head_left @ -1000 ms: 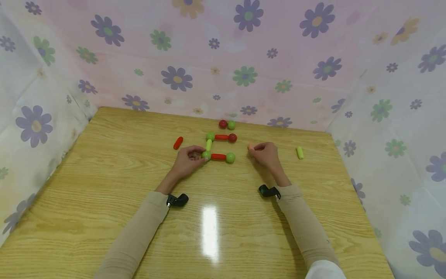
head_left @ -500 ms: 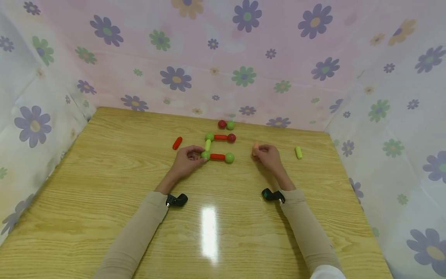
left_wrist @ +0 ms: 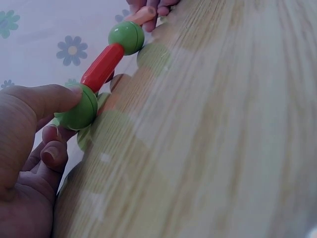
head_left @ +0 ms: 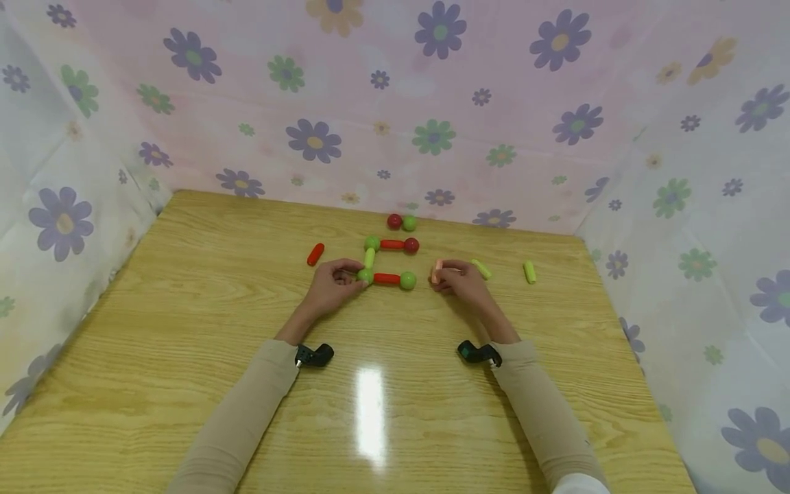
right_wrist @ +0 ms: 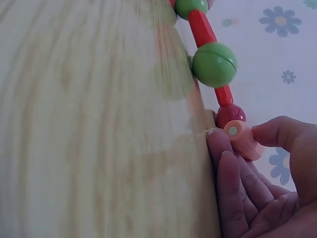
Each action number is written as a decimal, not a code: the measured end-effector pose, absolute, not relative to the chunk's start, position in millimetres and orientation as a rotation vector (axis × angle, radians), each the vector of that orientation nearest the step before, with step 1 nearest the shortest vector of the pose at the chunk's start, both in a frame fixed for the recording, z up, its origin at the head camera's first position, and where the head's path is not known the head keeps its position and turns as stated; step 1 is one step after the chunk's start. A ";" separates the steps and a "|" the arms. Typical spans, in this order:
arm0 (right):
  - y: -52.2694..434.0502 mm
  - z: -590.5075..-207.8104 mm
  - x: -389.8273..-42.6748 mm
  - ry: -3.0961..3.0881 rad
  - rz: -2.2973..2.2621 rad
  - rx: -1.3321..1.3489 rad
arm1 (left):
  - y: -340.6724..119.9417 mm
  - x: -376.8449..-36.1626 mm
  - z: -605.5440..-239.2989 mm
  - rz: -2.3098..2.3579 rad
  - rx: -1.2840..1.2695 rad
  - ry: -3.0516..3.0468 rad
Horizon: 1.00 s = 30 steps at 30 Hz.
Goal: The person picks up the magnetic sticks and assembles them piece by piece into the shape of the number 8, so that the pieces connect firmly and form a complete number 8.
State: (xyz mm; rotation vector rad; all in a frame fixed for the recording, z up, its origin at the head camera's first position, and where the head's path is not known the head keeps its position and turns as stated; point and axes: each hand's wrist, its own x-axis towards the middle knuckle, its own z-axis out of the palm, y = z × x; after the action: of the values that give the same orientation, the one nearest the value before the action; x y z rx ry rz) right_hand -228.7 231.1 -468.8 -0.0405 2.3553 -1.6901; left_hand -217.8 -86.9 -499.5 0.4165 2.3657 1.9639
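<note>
Nearest us, at centre frame, our left hand (head_left: 330, 285) rests on the wooden table (head_left: 185, 357), thumb and curled fingers pinching the green ball (head_left: 365, 275) at the near-left corner of the rod-and-ball frame (head_left: 389, 261). Right of centre, our right hand (head_left: 459, 281) pinches a peach rod (head_left: 437, 270) between thumb and fingertips, just right of the frame's near-right green ball (head_left: 407, 280). Further right lie two lime rods (head_left: 529, 271); a loose red rod (head_left: 315, 253) lies to the left. Farthest back, a red-and-green ball pair (head_left: 402, 221) sits by the flowered curtain (head_left: 395, 103).
</note>
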 end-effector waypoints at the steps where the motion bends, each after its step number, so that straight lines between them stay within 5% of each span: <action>1: 229.4 -469.5 -229.4 2.352 -1.684 -0.047 | -86.8 -217.9 -499.2 1.958 0.417 2.371; 30: 191.0 -472.0 -251.7 2.309 -1.801 0.099 | -87.4 -217.9 -497.7 1.945 0.414 2.365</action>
State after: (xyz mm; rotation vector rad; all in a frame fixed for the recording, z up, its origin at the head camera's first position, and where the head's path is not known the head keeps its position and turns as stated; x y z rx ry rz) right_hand -251.7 191.0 -472.0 0.0989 2.3093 -1.8007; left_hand -217.9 -87.4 -497.7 0.4144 2.3650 1.9450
